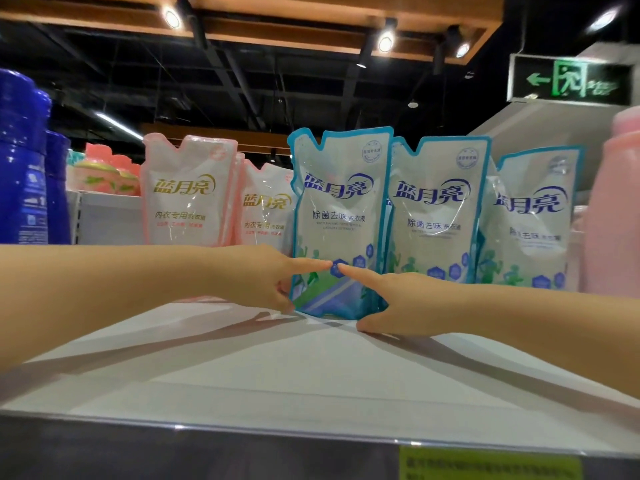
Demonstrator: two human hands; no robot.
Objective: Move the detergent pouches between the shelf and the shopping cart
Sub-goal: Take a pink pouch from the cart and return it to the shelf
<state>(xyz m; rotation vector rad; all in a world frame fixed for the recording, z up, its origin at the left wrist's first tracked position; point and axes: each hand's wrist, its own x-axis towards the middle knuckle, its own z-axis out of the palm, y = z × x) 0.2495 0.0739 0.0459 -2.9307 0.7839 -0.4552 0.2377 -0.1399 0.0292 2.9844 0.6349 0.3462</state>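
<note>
The blue pouch point(337, 220) stands tall on the shelf point(242, 368), right between both hands. The left hand point(256, 275) and right hand point(398, 299) are just as near. Each grip pinches one bottom side of it.

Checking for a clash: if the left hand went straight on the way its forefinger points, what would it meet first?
Most likely the right hand: the left hand's forefinger points right across the front blue pouch, and the right forefinger tip sits just ahead. Depth is unclear.
</note>
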